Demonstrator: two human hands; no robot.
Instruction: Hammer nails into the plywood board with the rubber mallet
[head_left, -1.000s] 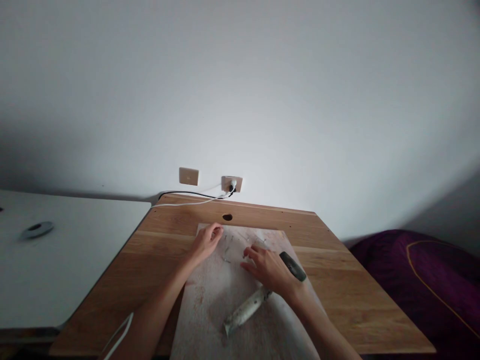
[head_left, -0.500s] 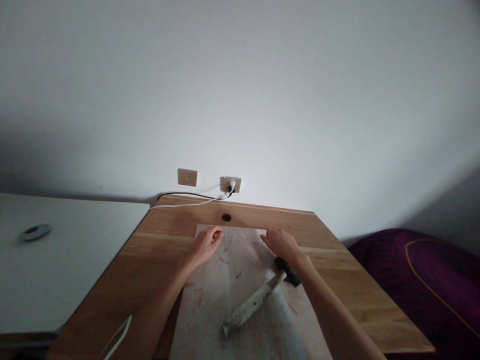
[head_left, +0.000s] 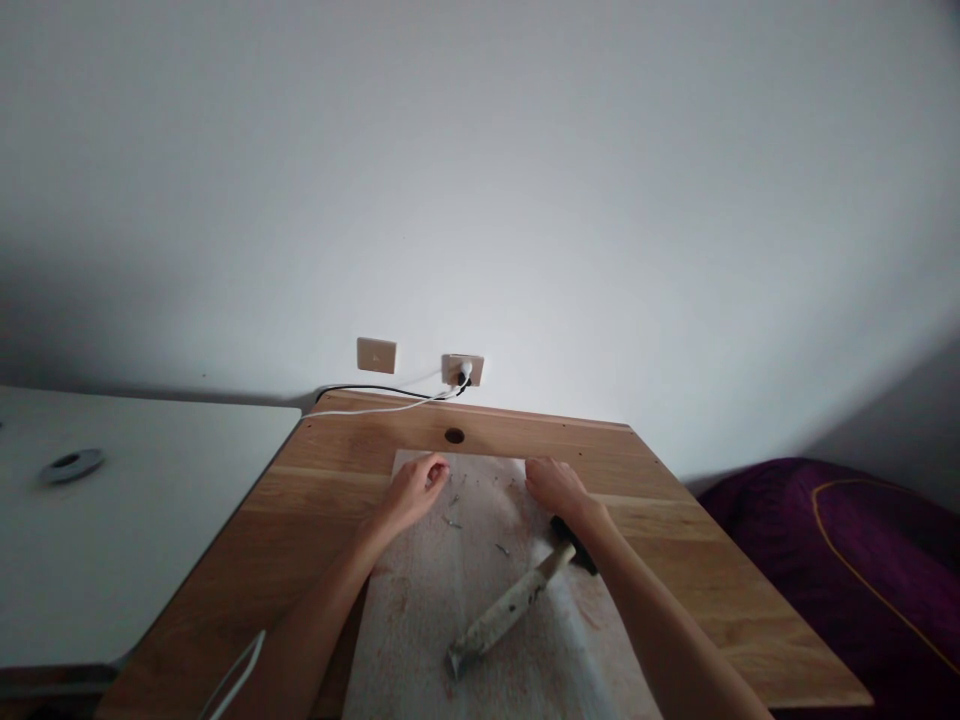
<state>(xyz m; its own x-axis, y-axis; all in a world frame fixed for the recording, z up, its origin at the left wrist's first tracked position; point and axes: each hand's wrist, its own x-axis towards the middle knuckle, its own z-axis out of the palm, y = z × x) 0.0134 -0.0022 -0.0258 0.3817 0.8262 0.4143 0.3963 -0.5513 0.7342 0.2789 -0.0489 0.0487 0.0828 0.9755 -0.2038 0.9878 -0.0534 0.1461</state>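
A pale board (head_left: 405, 610) lies before me, with a hammer (head_left: 499, 612) slanting across it. The hammer's light, worn handle points toward me; its dark head is partly behind my right forearm. My left hand (head_left: 414, 490) rests at the board's far left corner, fingers curled in and thumb close to them. At the far right corner, my right hand (head_left: 553, 486) is closed, its fingertips turned away from view. What either hand holds, if anything, is hidden. Several small nails (head_left: 478, 483) show between the hands, some in a row. A loose nail (head_left: 502, 548) lies nearer the hammer.
Under the board is a wooden desk (head_left: 705, 560) with a round cable hole (head_left: 454, 436). Cables (head_left: 375, 410) run along its back to a wall socket (head_left: 463, 370). Left stands a white table (head_left: 150, 540) with a grey ring-shaped object (head_left: 73, 465); right, a purple beanbag-like shape (head_left: 840, 560).
My right hand's fingers have drawn closed, and a small nail now shows beside them. The loose nail near the hammer lies farther right. My left hand has hardly moved.
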